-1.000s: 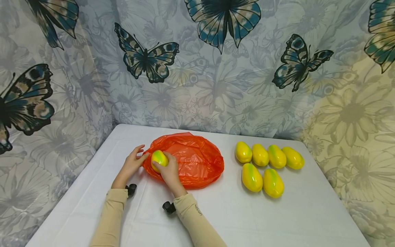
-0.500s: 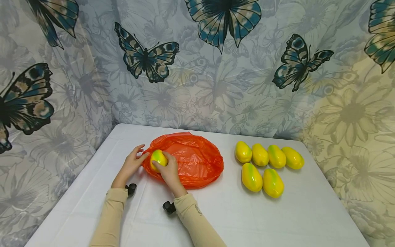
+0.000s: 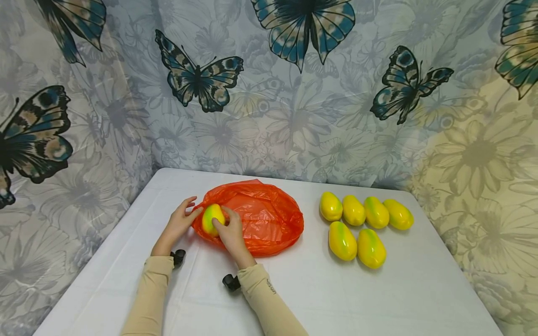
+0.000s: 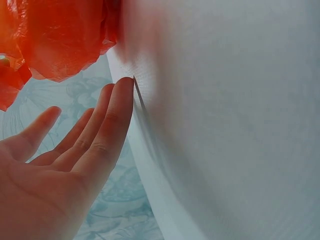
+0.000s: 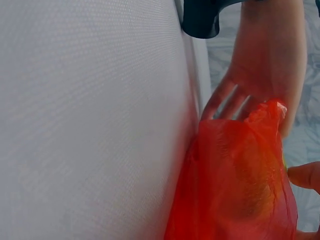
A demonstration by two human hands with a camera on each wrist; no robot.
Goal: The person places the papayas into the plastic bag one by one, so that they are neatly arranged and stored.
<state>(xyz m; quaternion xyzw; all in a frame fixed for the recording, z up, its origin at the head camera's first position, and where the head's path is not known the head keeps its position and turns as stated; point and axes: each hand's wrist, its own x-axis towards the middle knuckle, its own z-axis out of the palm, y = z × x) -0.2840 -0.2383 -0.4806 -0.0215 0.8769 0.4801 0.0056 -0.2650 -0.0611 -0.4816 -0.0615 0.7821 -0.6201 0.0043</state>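
In the head view a red plastic bag (image 3: 271, 219) lies spread on the table, its mouth facing up. My right hand (image 3: 233, 235) holds a yellow-green mango (image 3: 211, 220) at the bag's left side, thumb on the near face and fingers at its right. My left hand (image 3: 177, 227) is beside the bag's left edge, its thumb pointing to the rim by the mango. The left wrist view shows this hand (image 4: 75, 155) with fingers extended and spread, below the bag (image 4: 65, 40). In the right wrist view the red film (image 5: 235, 175) covers most of the mango; the right thumb (image 5: 306, 175) shows at the edge.
Several more mangoes stand at the right of the white table (image 3: 294, 298), in a back row (image 3: 354, 211) and a front pair (image 3: 343, 241). Behind the table hangs a butterfly-patterned cloth (image 3: 294, 116). Black wrist cameras (image 3: 231, 283) sit at both wrists.
The mango has shifted slightly left and turned in my right hand, showing more of its green side. My left hand and the bag stay nearly in place.
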